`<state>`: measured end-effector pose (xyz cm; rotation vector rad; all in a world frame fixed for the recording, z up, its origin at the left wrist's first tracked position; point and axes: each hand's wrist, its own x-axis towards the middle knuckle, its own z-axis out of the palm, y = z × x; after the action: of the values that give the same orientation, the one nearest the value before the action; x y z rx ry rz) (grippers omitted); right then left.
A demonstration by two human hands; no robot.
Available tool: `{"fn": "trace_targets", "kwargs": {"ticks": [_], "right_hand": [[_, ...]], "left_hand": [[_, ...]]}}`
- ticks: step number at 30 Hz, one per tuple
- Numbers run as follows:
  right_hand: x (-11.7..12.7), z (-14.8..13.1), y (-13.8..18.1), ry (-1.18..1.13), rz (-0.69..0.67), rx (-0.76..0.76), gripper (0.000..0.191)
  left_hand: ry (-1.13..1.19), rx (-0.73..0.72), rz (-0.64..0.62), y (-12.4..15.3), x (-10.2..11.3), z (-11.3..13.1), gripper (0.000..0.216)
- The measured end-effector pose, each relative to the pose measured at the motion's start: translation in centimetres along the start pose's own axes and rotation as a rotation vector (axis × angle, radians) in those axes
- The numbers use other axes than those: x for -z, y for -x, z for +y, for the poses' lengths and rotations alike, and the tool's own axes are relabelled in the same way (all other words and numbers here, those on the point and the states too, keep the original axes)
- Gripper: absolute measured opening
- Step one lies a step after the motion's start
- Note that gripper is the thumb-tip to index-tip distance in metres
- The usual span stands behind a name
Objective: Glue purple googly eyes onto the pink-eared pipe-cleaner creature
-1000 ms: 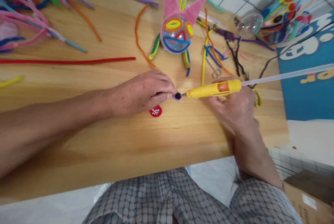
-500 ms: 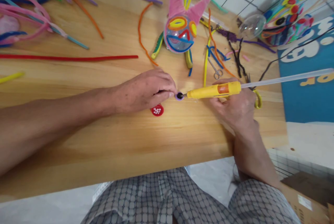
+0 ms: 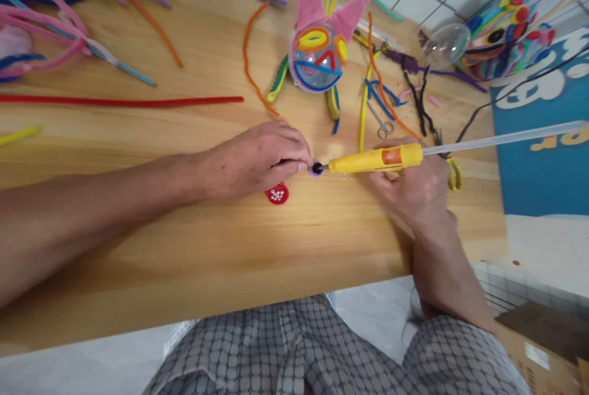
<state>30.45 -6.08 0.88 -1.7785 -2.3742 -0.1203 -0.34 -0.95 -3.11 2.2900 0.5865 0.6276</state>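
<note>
Wooden table (image 3: 207, 248): bare toward its near edge, 6 o'clock. Left hand (image 3: 257, 159) pinches disc (image 3: 316, 169) at centre. Right hand (image 3: 414, 189), 3 o'clock, wraps glue gun (image 3: 375, 160), nozzle touching disc. Red cap (image 3: 278, 194) just beside, 7 o'clock. Pipe cleaners (image 3: 119, 101) crowd far edge, 10 to 2 o'clock.

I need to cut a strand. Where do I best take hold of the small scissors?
Grip the small scissors by their finger loops, coming from the near side: they lie flat, loops toward you, blades pointing away toward the blue pieces.
</note>
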Motion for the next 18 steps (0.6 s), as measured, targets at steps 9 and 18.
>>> {"fn": "trace_targets", "kwargs": {"ticks": [9, 18], "right_hand": [[-0.1, 0.1, 0.0, 0.005, 0.004, 0.014, 0.023], [-0.8, 1.0, 0.3, 0.108, 0.077, 0.126, 0.021]], "left_hand": [[-0.023, -0.056, 0.014, 0.0, -0.1, -0.1, 0.036], [-0.013, -0.020, -0.033, 0.0, -0.1, -0.1, 0.032]]}}
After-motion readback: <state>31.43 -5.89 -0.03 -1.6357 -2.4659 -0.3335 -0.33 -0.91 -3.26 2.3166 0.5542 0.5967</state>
